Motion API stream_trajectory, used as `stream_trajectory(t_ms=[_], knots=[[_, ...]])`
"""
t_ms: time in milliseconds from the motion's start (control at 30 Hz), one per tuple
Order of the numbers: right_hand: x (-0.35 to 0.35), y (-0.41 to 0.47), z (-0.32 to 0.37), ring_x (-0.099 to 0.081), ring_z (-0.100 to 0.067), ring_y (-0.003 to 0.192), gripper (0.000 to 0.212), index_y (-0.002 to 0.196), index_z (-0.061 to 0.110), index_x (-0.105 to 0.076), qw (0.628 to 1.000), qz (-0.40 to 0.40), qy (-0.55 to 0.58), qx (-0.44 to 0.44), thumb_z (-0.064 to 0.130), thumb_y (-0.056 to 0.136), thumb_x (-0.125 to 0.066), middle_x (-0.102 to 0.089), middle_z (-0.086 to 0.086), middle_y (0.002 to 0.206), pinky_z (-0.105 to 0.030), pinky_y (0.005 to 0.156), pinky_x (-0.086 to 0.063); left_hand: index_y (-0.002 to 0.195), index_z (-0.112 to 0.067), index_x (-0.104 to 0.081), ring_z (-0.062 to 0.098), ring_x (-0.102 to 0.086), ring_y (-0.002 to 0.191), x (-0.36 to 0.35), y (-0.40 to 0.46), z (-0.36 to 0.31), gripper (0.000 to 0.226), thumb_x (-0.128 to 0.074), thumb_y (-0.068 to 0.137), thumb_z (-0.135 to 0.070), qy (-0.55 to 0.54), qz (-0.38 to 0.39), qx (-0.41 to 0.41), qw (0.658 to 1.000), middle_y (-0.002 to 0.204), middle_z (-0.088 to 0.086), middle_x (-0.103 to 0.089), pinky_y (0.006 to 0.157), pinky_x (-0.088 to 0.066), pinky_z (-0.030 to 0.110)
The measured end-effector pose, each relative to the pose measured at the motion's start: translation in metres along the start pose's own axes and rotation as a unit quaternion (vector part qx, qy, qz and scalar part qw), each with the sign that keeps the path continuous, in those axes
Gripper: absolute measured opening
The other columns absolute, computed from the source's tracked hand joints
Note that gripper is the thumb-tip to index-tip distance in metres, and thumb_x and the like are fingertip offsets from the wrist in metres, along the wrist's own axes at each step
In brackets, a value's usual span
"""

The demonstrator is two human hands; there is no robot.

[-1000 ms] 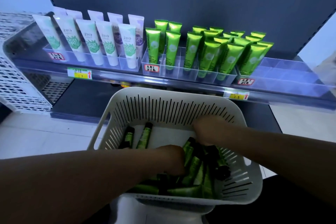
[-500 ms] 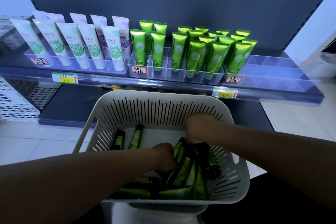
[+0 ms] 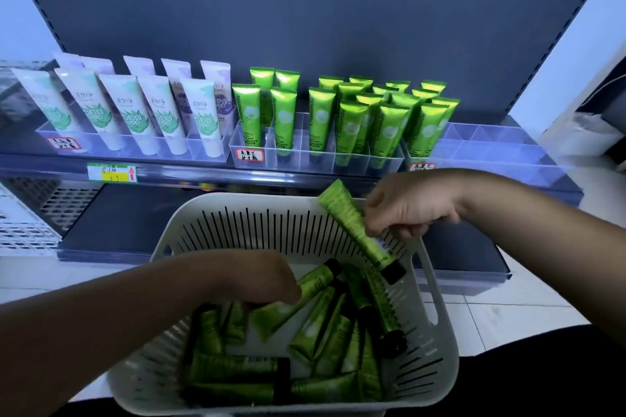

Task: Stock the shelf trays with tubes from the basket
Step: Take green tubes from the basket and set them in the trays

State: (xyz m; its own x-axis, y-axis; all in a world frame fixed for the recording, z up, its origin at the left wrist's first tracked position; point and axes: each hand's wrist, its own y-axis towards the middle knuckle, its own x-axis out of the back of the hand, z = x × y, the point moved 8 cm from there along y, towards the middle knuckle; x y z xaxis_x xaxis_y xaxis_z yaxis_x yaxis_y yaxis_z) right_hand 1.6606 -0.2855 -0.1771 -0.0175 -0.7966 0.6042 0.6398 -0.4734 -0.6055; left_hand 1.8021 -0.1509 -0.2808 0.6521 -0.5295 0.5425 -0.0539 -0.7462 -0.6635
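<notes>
The shelf (image 3: 305,176) carries a row of clear divider trays along its front edge, so each product stands cap-down and label-forward. The leftmost tray (image 3: 128,145) holds white tubes (image 3: 162,112); the middle tray (image 3: 315,159) holds green Chamomile tubes (image 3: 352,125) standing close together. The rightmost tray (image 3: 491,149) shows empty compartments past its first green tubes, and is judged to be the stocking target.

The white slotted basket (image 3: 437,284) sits directly below the shelf edge, which keeps the reach short. It holds a loose pile of green tubes (image 3: 325,325) with black caps, lying at mixed angles.

The right hand (image 3: 410,206) is raised above the basket's far rim. Its fingers (image 3: 389,228) grip one green tube (image 3: 355,223) at mid-body, cap pointing down, which suits a cap-down insertion.

The left hand (image 3: 254,278) is lowered into the pile. Its fingers curl under the hand, and whether they grip a tube cannot be determined.
</notes>
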Motion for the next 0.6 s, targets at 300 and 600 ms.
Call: stream_trajectory(t_ms=[300,600], knots=[[0.041,-0.015,0.0,-0.047,-0.019,0.054,0.023,0.074,0.01,-0.052,0.949,-0.039,0.295,0.102,0.016,0.095,-0.059,-0.041,-0.014,0.06,-0.02,0.042,-0.031,0.102,-0.029,-0.076,0.018,-0.062,0.081,0.064,-0.06,-0.027,0.041,-0.06,0.065,-0.039,-0.038,-0.051,-0.06,0.996,0.096,0.01,-0.074,0.075,-0.046,0.037],[0.048,-0.019,0.015,-0.039,-0.009,0.048,0.035,0.12,0.013,-0.05,0.911,-0.045,0.387,0.138,0.043,0.102,-0.046,-0.077,-0.012,0.095,-0.021,0.044,-0.027,0.097,-0.026,-0.078,0.004,-0.069,0.072,0.115,-0.081,-0.058,0.01,-0.077,0.087,-0.026,-0.122,-0.216,-0.127,0.96,0.084,-0.002,-0.077,0.067,-0.054,0.021]])
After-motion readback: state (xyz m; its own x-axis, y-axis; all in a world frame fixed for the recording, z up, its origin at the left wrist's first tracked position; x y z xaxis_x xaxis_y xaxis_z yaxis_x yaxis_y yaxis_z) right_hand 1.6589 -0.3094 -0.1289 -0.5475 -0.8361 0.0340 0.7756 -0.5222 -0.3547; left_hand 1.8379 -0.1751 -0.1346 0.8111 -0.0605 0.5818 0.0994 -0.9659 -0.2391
